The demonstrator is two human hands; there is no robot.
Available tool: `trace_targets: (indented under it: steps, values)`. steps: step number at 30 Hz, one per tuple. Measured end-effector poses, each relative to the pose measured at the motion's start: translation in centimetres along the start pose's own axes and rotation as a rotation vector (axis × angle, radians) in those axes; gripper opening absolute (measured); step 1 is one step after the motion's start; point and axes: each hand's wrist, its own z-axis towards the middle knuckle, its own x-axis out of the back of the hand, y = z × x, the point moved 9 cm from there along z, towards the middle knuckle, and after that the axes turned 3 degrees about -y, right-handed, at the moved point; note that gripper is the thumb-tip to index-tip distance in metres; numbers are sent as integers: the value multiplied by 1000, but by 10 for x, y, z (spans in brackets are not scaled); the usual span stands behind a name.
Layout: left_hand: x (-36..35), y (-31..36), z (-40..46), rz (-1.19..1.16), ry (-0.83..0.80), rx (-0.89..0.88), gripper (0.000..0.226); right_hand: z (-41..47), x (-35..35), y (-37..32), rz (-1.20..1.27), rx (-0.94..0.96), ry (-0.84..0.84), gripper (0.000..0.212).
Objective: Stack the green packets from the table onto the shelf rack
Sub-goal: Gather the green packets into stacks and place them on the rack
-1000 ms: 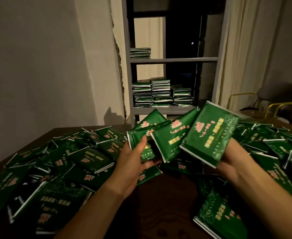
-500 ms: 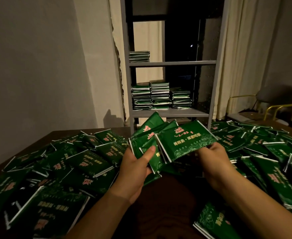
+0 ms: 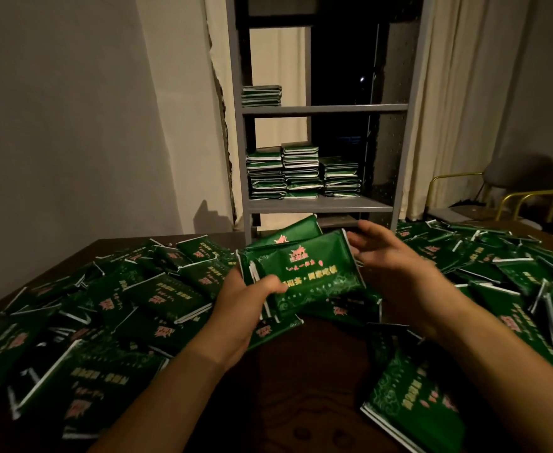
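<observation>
Green packet bundle (image 3: 301,273) gripped by L hand (image 3: 247,300), thumb on top, over table's mid; R hand (image 3: 396,269) fingers spread, empty, just right of bundle's short edge.

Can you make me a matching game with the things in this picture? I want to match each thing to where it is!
Things:
1. bundle of packets
2. three tall stacks
3. one short stack
4. chair

Places:
A. upper shelf of the rack
B. far right, by the curtain
C. in the left hand
D. lower shelf of the rack

Pairs: 1-C, 2-D, 3-A, 4-B
</observation>
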Motion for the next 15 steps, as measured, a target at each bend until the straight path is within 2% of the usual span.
trace_targets:
  steps: [1, 4, 7, 9, 12, 13, 15]
  values:
    - [-4, 0, -2, 13, -25, 3, 50, -1, -4, 3, -85, -7, -40, 88]
    - [-11, 3, -5, 119, -70, -56, 34, -5, -13, 7, -308, -9, -112, 63]
    - [-11, 15, -8, 181, -66, -166, 49, -9, -16, 12, -447, -33, -192, 45]
    - [-14, 16, -11, 196, -82, -206, 53, -11, -19, 20, -511, -72, -230, 53]
    - [-24, 12, -17, 254, -104, -197, 55, -12, -23, 25, -453, -81, -233, 84]
    - [-26, 10, -19, 280, -113, -190, 55, -12, -23, 26, -435, -75, -237, 88]
    - [-31, 6, -20, 331, -142, -170, 54, -13, -27, 30, -470, -81, -275, 77]
